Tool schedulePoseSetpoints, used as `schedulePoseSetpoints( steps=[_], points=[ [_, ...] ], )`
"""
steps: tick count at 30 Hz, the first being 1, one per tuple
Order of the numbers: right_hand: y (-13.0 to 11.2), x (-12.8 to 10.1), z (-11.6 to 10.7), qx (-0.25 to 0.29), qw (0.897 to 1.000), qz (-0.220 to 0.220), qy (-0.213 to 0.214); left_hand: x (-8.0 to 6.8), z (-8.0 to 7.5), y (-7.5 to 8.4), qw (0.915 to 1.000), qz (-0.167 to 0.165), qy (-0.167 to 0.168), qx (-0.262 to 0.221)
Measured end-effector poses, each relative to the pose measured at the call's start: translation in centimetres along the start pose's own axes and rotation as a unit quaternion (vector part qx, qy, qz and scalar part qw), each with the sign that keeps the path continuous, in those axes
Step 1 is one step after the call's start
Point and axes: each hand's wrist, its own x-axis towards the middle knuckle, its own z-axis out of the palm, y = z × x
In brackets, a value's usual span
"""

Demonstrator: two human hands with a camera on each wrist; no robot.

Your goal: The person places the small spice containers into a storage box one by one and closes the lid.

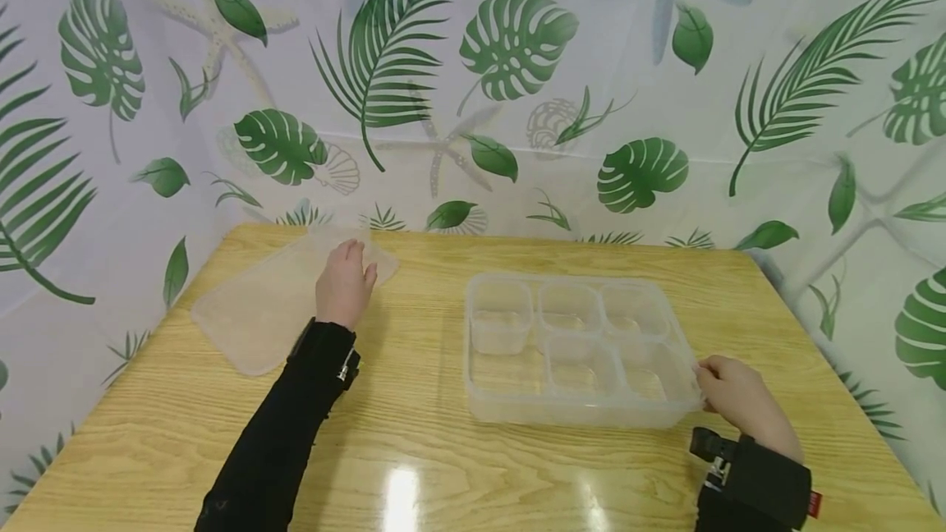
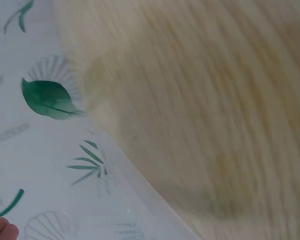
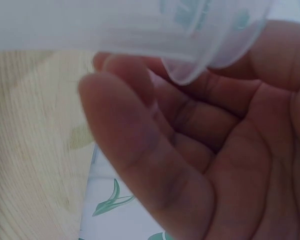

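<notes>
My left hand [image 1: 346, 284] rests flat on the clear lid [image 1: 259, 314], fingers relaxed and straight, not curled round it. The lid lies at the far left of the tabletop [image 1: 414, 433], one corner near the leaf-print curtain [image 1: 517, 64]. My right hand [image 1: 732, 396] touches the near right corner of the clear compartment tray [image 1: 580, 347]; the right wrist view shows the fingers [image 3: 140, 130] loosely bent under the tray's rim, palm up. The tray sits mid-tabletop, well apart from the lid. Left wrist view is blurred.
</notes>
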Motion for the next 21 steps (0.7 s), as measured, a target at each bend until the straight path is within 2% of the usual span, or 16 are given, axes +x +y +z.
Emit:
schedulePoseSetpoints(
  steps=[3,8,11,21],
  points=[
    [0.0,-0.1,-0.1,0.001,1.000,0.000,0.000,0.9,0.1,-1.0,0.9994,-0.011,-0.022,0.026],
    [0.1,-0.1,0.0,0.003,1.000,0.000,-0.004,1.8,0.4,-2.4,0.9940,-0.049,-0.078,0.059],
    [0.2,-0.1,0.1,0.004,1.000,-0.002,-0.002,2.0,0.6,-2.8,0.9900,-0.058,-0.110,0.067],
    [0.1,-0.2,0.1,0.003,1.000,-0.001,0.005,1.5,1.0,-3.5,0.9765,-0.074,-0.185,0.081]
  ],
)
